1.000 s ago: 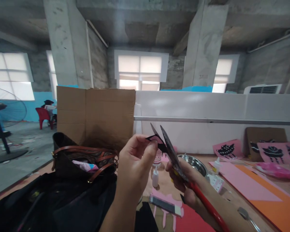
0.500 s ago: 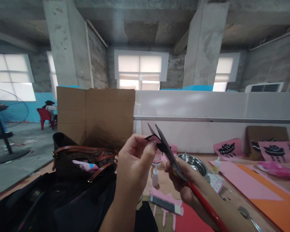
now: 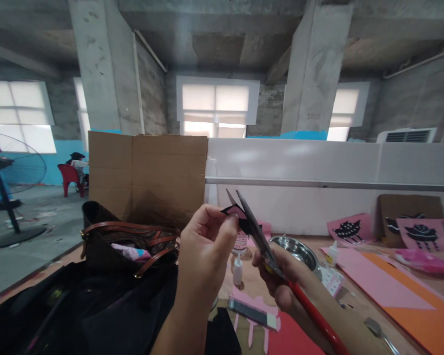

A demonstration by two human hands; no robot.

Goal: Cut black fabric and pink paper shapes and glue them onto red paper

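Note:
Between thumb and fingers, my left hand (image 3: 209,246) pinches a small black and pink piece of paper (image 3: 234,212). My right hand (image 3: 277,276) is closed around red-handled scissors (image 3: 259,239), whose blades point up and stand slightly apart. The blades meet the right side of the paper piece; whether they are biting into it I cannot tell. Below the hands lie a pink cut-out (image 3: 252,299) and a dark flat bar (image 3: 252,314) with a pale end resting on it. A white glue bottle (image 3: 238,271) stands upright behind them.
A dark handbag (image 3: 107,246) and black cloth (image 3: 126,305) take up the left. To the right are a metal bowl (image 3: 299,250), another glue bottle (image 3: 332,254), pink sheets (image 3: 385,283), an orange sheet (image 3: 425,320) and a spoon (image 3: 379,333). A cardboard panel (image 3: 170,177) stands behind.
The scissor blades have drawn slightly closer together at the paper piece. Both hands stay almost in place, and the view has shifted very slightly.

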